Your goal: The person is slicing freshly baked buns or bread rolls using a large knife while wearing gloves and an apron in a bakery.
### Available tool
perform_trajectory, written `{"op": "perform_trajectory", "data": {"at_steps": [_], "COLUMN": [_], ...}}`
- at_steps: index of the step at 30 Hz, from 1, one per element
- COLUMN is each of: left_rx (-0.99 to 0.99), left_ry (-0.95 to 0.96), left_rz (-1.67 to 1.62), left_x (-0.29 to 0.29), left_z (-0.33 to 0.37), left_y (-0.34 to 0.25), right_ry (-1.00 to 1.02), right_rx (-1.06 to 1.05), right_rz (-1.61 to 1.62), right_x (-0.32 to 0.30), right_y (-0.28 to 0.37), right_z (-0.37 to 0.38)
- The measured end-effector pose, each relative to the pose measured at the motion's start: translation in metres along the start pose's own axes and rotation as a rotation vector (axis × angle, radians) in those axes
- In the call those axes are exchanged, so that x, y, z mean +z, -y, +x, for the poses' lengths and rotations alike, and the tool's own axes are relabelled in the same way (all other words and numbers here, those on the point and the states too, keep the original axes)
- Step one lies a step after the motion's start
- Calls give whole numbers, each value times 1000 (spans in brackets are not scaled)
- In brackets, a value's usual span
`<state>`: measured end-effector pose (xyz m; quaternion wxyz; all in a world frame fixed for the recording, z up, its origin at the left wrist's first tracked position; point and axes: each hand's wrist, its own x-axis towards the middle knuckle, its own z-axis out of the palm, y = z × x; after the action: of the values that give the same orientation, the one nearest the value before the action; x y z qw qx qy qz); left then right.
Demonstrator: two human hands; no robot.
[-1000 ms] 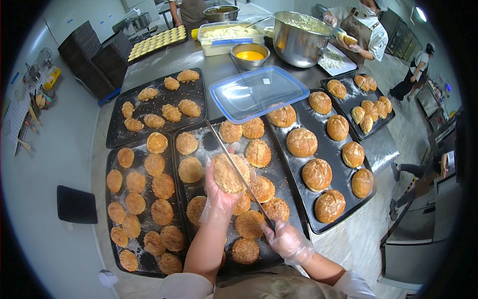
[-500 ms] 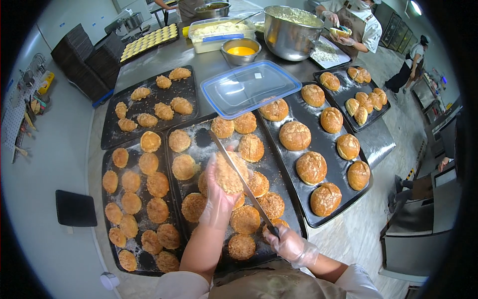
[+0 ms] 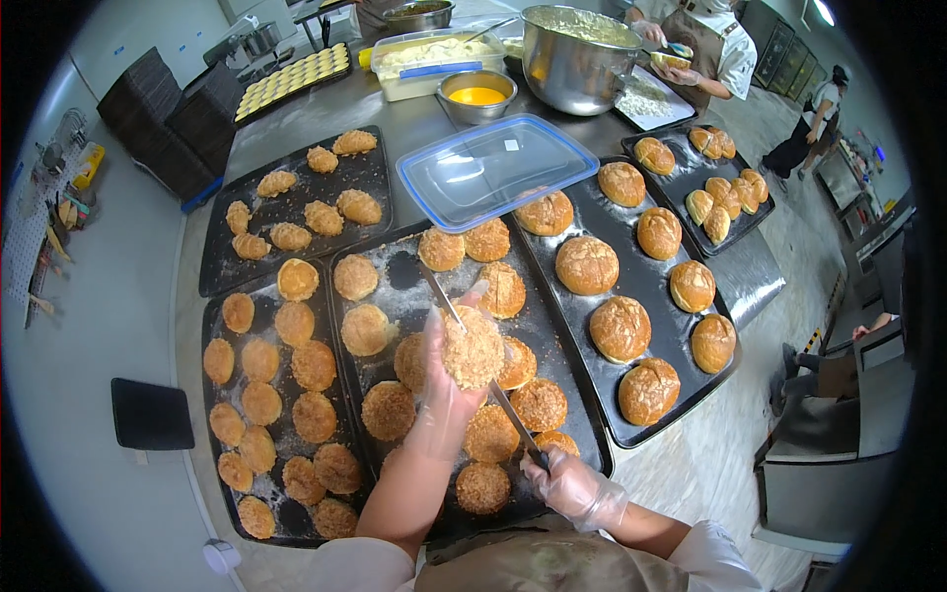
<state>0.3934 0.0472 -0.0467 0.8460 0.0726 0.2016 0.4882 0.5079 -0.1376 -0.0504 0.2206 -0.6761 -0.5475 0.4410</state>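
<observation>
A round, crumb-topped bun point(image 3: 473, 350) rests in my gloved left hand point(image 3: 444, 390), held up over the middle tray with my fingers closed around its side. My right hand point(image 3: 574, 489), also in a clear plastic glove, grips the black handle of a long knife point(image 3: 514, 418). The blade runs slantwise from lower right to upper left. Its middle part is hidden by the bun, while the tip sticks out beyond it; whether it is inside the bun or behind it I cannot tell. Below lies the middle tray point(image 3: 405, 269) with several similar buns.
Left stands another tray of crumb-topped buns point(image 3: 315, 416); beyond it, a tray of crusty rolls point(image 3: 323, 217). Cracked-top buns point(image 3: 620, 329) fill the right tray. A clear lid point(image 3: 493, 168) overlaps tray edges. Farther back are a steel pot point(image 3: 577, 74), an orange-yellow bowl point(image 3: 477, 97) and a co-worker point(image 3: 702, 54).
The knife was across the top of the bun; now its middle is hidden by the bun. My left hand has shifted slightly right, and the bun's crumb top faces up more.
</observation>
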Motion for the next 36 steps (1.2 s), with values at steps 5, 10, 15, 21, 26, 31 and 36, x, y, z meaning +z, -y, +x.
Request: {"op": "perform_trajectory", "data": {"at_steps": [5,10,15,21,26,31,36], "left_rx": [-75,34,29,7,79,-46,-217], "left_ry": [90,-53,-198,-317,-292,-148,-94], "left_rz": [44,96,733,1296,1303,1121,777], "left_x": [-15,-18,-80,-68,-44,-111,-51], "left_z": [-1,31,95,143,200,245,233], "left_y": [24,-32,-118,-137,-105,-135,-67], "right_ry": [15,203,142,-134,-229,-240,-282], "right_rx": [20,151,376,227,305,330,458], "right_rz": [85,211,639,713,749,771,754], "right_x": [-13,-14,-31,-57,-67,-71,-79], "right_y": [24,12,-9,-34,-47,-44,-47], "right_z": [54,38,-9,-13,-15,-13,-11]}}
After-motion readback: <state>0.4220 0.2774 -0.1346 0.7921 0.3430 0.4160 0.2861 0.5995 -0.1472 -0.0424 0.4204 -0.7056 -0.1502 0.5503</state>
